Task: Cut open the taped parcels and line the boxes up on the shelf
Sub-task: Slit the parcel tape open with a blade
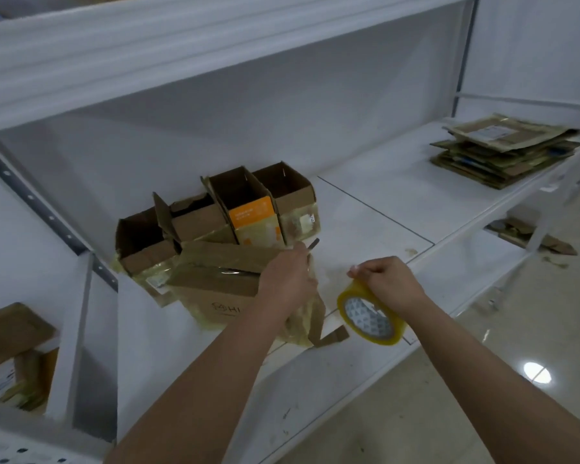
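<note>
A taped cardboard parcel sits at the front of the white shelf, its top flap partly raised. My left hand rests against the parcel's right side and grips a thin dark cutter whose tip sticks up past my fingers. My right hand holds a roll of yellowish clear tape just right of the parcel, above the shelf's front edge. Behind the parcel several opened cardboard boxes stand in a row; one has an orange label. Loose tape and cardboard strips hang from the parcel's front right corner.
A stack of flattened cardboard lies at the far right of the shelf. More taped boxes sit in the lower left bay. A metal upright runs along the left. Glossy floor lies to the right.
</note>
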### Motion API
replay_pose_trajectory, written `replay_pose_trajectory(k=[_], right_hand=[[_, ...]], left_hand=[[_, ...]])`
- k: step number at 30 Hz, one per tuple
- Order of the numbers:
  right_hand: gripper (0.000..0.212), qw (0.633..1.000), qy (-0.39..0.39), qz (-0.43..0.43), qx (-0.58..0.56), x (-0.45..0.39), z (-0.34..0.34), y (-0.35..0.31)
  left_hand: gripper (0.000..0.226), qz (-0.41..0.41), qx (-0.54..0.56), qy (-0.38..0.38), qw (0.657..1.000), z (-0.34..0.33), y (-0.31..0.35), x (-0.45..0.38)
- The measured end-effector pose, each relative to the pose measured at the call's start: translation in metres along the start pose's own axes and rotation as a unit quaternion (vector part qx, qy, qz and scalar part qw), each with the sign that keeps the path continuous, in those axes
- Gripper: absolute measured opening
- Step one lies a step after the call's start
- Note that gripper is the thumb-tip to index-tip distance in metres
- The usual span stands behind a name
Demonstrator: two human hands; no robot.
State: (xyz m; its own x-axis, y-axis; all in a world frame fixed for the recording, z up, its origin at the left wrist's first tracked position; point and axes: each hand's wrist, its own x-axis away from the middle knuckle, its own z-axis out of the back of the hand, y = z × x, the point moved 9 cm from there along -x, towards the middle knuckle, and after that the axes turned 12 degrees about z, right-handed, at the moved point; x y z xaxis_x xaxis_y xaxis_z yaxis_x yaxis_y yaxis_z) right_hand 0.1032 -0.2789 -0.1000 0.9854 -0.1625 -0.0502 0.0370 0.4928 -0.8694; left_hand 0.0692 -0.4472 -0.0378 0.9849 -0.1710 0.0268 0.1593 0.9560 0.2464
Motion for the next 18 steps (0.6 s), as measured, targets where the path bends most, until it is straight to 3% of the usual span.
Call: replay_pose_trajectory(k=[3, 8, 13, 16, 18], right_hand=[[0.019, 0.999, 0.007, 0.027, -0.019, -0.007, 0.007, -0.020], [0.017, 0.996, -0.029, 0.072, -0.044, -0.011, -0.012, -0.054], [0.015, 0.992, -0.075, 0.087, -0.060, -0.004, -0.046, -0.074], [0.014, 0.990, -0.079, 0.094, -0.063, 0.000, -0.051, -0.084], [0.013, 0.990, -0.079, 0.104, -0.061, 0.003, -0.051, -0.091]], left_hand=[[0.027, -0.101, 0.002, -0.031, 0.994, 0.006, 0.002, 0.025], [0.064, -0.182, -0.050, -0.105, 0.976, 0.025, -0.039, 0.050], [0.065, -0.134, -0.028, -0.126, 0.983, 0.020, -0.094, 0.062], [0.075, -0.122, 0.071, -0.110, 0.984, 0.018, -0.098, 0.063], [0.069, -0.064, 0.197, -0.061, 0.976, 0.027, -0.105, 0.059]])
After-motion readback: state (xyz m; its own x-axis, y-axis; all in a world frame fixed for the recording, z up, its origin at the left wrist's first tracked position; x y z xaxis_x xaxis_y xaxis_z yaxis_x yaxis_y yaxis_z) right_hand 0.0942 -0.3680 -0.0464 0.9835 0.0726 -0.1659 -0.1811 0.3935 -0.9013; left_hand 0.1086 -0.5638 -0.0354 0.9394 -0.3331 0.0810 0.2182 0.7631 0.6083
